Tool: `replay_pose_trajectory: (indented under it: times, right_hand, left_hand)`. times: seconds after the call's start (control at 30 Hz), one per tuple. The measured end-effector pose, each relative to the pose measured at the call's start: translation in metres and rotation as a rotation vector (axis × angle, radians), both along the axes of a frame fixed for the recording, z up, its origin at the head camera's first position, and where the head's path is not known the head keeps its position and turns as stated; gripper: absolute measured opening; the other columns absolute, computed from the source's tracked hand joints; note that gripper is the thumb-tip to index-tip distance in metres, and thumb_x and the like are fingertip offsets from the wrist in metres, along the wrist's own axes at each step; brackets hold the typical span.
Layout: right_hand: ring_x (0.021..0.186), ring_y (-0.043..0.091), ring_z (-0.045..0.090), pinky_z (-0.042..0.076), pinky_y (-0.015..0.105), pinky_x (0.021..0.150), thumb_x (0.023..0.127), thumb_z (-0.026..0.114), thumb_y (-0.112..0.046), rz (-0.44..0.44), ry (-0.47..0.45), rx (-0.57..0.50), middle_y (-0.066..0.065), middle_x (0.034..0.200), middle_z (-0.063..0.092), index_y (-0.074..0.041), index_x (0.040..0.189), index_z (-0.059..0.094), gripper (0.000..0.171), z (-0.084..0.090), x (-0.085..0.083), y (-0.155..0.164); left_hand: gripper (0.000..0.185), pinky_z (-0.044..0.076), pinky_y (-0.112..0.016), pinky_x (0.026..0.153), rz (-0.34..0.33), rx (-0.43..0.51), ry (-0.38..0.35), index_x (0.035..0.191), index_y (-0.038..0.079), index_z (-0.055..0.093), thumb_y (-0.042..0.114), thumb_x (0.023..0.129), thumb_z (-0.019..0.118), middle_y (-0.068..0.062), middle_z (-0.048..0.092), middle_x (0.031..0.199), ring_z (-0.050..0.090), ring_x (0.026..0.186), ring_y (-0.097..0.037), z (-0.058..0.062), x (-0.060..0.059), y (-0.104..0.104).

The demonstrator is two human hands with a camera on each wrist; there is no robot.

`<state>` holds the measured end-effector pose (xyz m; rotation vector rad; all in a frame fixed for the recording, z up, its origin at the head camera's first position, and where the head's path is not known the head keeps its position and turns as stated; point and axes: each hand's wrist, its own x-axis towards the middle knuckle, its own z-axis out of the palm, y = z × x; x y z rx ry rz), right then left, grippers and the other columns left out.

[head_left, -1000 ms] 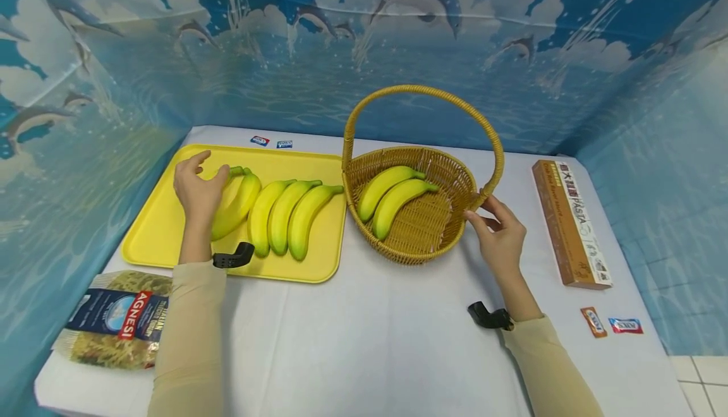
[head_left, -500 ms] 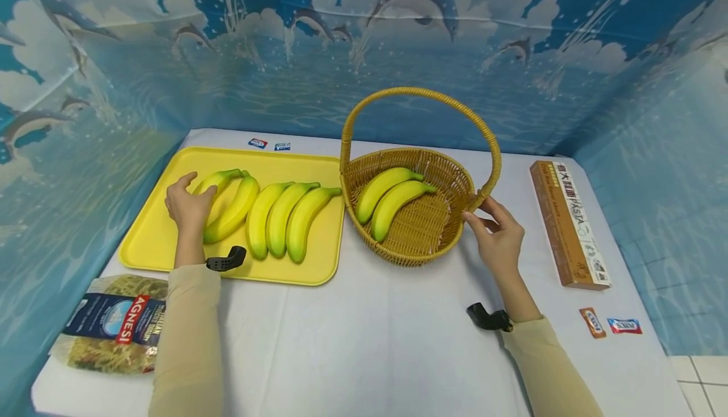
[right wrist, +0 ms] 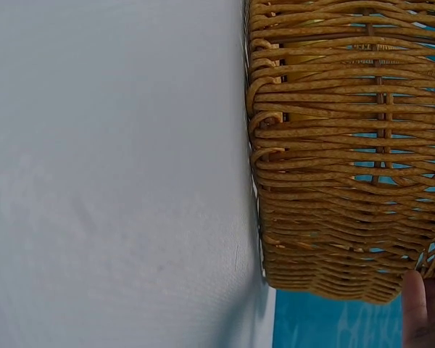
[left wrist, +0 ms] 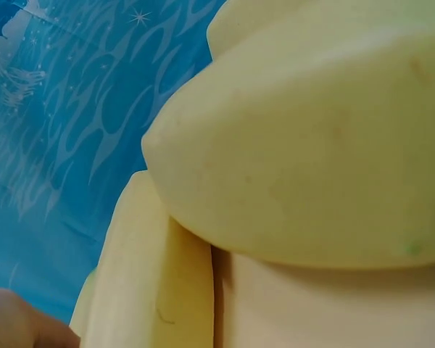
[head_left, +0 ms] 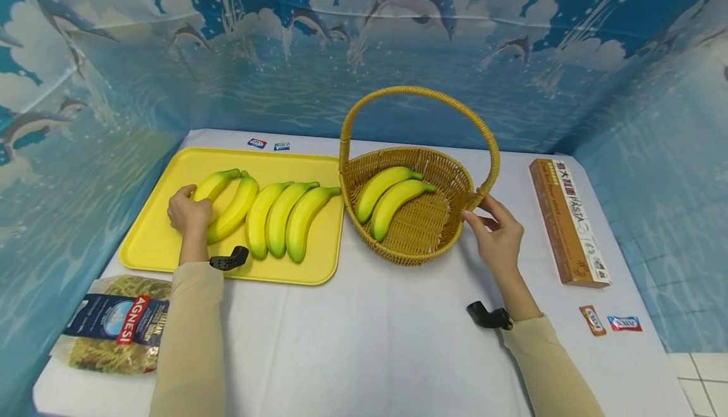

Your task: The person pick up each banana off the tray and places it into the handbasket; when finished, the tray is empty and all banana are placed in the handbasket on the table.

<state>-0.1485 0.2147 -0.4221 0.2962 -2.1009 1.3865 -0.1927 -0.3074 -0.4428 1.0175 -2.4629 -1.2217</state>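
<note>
The left hand hides the leftmost banana's lower end (fingers apparently curled).

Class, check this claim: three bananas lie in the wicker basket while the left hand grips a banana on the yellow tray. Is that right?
Not quite. The head view shows two bananas in the wicker basket, not three. The left hand does grip a banana on the yellow tray.
</note>
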Motion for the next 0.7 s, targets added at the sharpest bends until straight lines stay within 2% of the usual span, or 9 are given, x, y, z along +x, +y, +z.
replay_pose_trajectory:
  times: [0.2,0.37,0.57,0.7]
  right_hand:
    - [0.1,-0.009,0.06,0.051,0.008,0.078,0.078,0.07,0.017,0.001,0.017,0.001,0.034,0.105,0.065,0.013,0.121,0.062,0.045,-0.002,0.0,0.0]
    - [0.1,-0.009,0.06,0.051,0.009,0.078,0.078,0.07,0.016,0.008,0.019,-0.003,0.034,0.105,0.065,0.013,0.122,0.061,0.045,-0.003,-0.001,0.0]
    - [0.099,-0.01,0.06,0.051,0.009,0.078,0.078,0.071,0.017,0.008,0.02,-0.003,0.034,0.103,0.065,0.014,0.121,0.062,0.045,-0.003,-0.001,0.001]
    - [0.099,-0.009,0.06,0.052,0.009,0.077,0.077,0.071,0.017,0.01,0.022,-0.007,0.034,0.103,0.065,0.014,0.121,0.062,0.045,-0.003,0.0,0.002]
  left_hand:
    - [0.053,0.027,-0.05,0.116,0.029,-0.013,0.036,0.144,0.008,0.05,0.005,0.091,0.047,-0.014,0.048,0.148,0.037,0.138,-0.038,-0.001,0.0,-0.002]
    - [0.052,0.029,-0.048,0.116,0.065,-0.021,0.084,0.143,0.007,0.051,0.006,0.091,0.049,-0.014,0.05,0.146,0.04,0.137,-0.037,0.007,0.002,0.002]
    - [0.05,0.029,-0.044,0.115,0.079,-0.001,0.136,0.141,0.009,0.053,0.01,0.092,0.058,-0.012,0.052,0.144,0.04,0.136,-0.034,0.027,0.004,0.013]
    - [0.049,0.032,-0.041,0.112,0.061,0.026,0.199,0.138,0.011,0.057,0.017,0.09,0.066,-0.01,0.055,0.139,0.047,0.128,-0.03,0.046,0.008,0.028]
